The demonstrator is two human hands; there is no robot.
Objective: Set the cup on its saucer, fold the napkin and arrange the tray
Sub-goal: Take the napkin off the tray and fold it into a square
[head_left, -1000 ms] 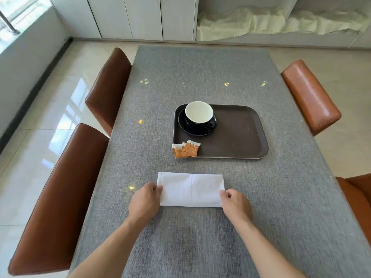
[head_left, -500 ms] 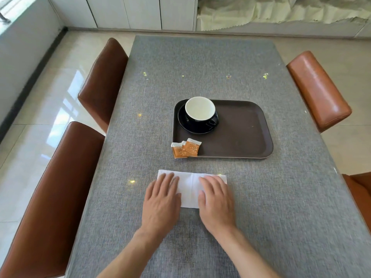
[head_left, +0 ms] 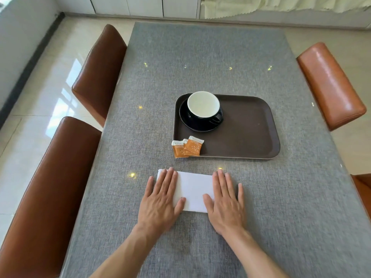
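Note:
A folded white napkin lies flat on the grey table, in front of the tray. My left hand rests palm down on its left end, fingers spread. My right hand lies palm down on its right end, fingers spread. A black cup with a white inside stands on a black saucer in the far left corner of the dark brown tray. Two orange sachets lie over the tray's near left corner, one half off the rim.
The grey table has brown leather chairs on the left and orange-brown ones on the right. White cabinets and a pale cloth run along the far wall.
My hands went from pinching the napkin's ends to pressing flat near its middle, then slid apart to its two ends. The camera view shifted slightly.

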